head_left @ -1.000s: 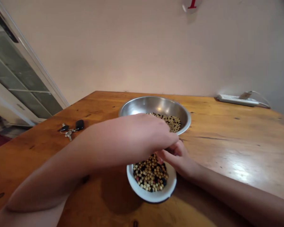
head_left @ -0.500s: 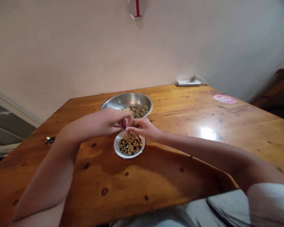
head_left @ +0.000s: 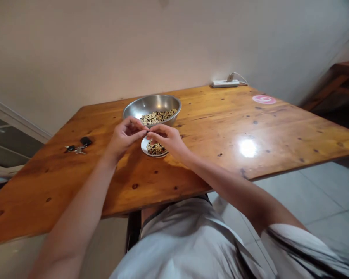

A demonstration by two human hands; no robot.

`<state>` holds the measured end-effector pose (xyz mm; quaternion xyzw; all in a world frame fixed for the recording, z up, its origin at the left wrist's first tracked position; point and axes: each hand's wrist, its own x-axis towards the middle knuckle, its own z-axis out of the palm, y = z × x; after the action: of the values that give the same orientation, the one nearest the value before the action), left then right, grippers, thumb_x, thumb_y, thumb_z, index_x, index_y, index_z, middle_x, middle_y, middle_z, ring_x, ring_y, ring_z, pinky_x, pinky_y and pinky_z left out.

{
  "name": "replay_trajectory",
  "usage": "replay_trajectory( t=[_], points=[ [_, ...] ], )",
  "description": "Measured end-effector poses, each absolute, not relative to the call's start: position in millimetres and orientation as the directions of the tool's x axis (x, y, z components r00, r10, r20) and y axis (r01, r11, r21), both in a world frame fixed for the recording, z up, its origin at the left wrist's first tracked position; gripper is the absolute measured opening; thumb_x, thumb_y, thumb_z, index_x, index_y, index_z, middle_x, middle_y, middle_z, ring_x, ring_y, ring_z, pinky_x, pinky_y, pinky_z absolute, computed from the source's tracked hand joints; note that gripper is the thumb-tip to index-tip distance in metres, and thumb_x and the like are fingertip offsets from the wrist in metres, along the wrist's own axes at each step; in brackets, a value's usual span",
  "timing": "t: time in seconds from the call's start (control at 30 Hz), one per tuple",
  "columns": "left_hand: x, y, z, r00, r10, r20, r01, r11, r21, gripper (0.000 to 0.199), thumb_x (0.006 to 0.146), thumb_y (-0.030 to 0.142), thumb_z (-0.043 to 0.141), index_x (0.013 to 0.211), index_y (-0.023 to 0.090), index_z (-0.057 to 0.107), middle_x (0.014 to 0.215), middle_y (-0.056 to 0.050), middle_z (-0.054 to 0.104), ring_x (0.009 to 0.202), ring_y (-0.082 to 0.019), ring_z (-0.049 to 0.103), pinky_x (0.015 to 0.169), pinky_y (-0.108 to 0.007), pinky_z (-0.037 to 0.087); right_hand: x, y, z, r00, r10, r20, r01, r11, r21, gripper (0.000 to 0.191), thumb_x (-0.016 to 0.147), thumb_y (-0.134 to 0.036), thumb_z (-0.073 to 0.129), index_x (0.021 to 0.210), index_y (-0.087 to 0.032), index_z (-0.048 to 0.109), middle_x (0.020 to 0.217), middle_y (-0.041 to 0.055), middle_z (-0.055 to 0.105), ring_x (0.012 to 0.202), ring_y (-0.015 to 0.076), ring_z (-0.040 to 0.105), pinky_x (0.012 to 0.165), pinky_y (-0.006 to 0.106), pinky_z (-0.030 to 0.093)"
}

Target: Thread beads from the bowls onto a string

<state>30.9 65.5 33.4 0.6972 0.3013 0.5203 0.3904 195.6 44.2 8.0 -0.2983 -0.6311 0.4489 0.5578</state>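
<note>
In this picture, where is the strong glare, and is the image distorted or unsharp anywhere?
Head view: a glare spot shines on the table; wide-angle distortion stretches the left arm and tilts the table; the beans look too small and soft to count.

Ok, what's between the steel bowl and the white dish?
In the head view, the fingertips of the left hand and right hand meet between the steel bowl and the white dish.

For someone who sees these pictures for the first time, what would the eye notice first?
The shiny steel bowl of pale and dark beans stands near the middle of the orange wooden table. Just in front of it, the left hand and right hand meet above a small white dish. Farther left on the table lie keys.
</note>
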Motion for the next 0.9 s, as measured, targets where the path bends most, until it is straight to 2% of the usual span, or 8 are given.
replay_trajectory(
  t=[0.1,0.3,0.47,0.6,0.8,0.9],
  points=[
    [34,56,18,0.162,0.839,0.520,-0.087,-0.513,0.854,0.023,0.065,0.023,0.077,0.077,0.021,0.058,0.075,0.002,0.066,0.071,-0.009,0.063,0.070,-0.021,0.052,194,35,8,-0.185,0.875,0.447,-0.055,0.445,-0.894,0.014,0.080,-0.029,0.063,0.085,-0.017,0.061,0.079,0.0002,0.066,0.069,0.0094,0.062,0.069,0.022,0.051],
    [35,50,14,0.108,0.804,0.585,-0.050,-0.583,0.811,0.024,0.064,0.018,0.078,0.075,0.019,0.056,0.074,0.003,0.067,0.075,-0.010,0.065,0.075,-0.023,0.052,199,33,12,-0.257,0.844,0.470,0.084,0.504,-0.860,0.017,0.081,-0.033,0.062,0.086,-0.017,0.061,0.078,-0.0006,0.065,0.069,0.0094,0.061,0.067,0.021,0.047],
    [34,56,7,0.083,0.778,0.623,-0.053,-0.620,0.782,0.029,0.066,0.017,0.075,0.068,0.020,0.046,0.075,0.002,0.068,0.072,-0.010,0.064,0.073,-0.023,0.050,206,44,10,-0.310,0.791,0.527,0.270,0.605,-0.749,0.017,0.083,-0.033,0.060,0.085,-0.017,0.065,0.082,0.0003,0.068,0.070,0.0102,0.057,0.067,0.022,0.043],
    [30,57,5,-0.001,0.739,0.674,-0.020,-0.674,0.739,0.030,0.067,0.019,0.074,0.066,0.021,0.043,0.074,0.003,0.066,0.075,-0.010,0.063,0.077,-0.026,0.048,210,54,10,-0.360,0.789,0.498,0.397,0.613,-0.683,0.016,0.082,-0.031,0.061,0.083,-0.016,0.067,0.082,0.0022,0.068,0.069,0.0117,0.056,0.068,0.024,0.041],
    [30,55,6,0.007,0.795,0.606,-0.112,-0.602,0.791,0.032,0.063,0.020,0.076,0.065,0.020,0.044,0.072,0.003,0.065,0.073,-0.009,0.061,0.077,-0.025,0.046,213,56,11,-0.434,0.745,0.506,0.439,0.665,-0.604,0.011,0.080,-0.026,0.062,0.082,-0.018,0.069,0.088,0.0051,0.066,0.085,0.0168,0.057,0.079,0.029,0.041],
    [30,56,5,-0.034,0.807,0.590,-0.152,-0.588,0.795,0.036,0.062,0.022,0.077,0.064,0.020,0.041,0.070,0.005,0.062,0.073,-0.008,0.060,0.079,-0.024,0.045,214,59,10,-0.454,0.743,0.492,0.470,0.669,-0.576,0.012,0.080,-0.027,0.061,0.081,-0.018,0.069,0.088,0.0058,0.066,0.085,0.0181,0.057,0.079,0.030,0.041]
  ],
)
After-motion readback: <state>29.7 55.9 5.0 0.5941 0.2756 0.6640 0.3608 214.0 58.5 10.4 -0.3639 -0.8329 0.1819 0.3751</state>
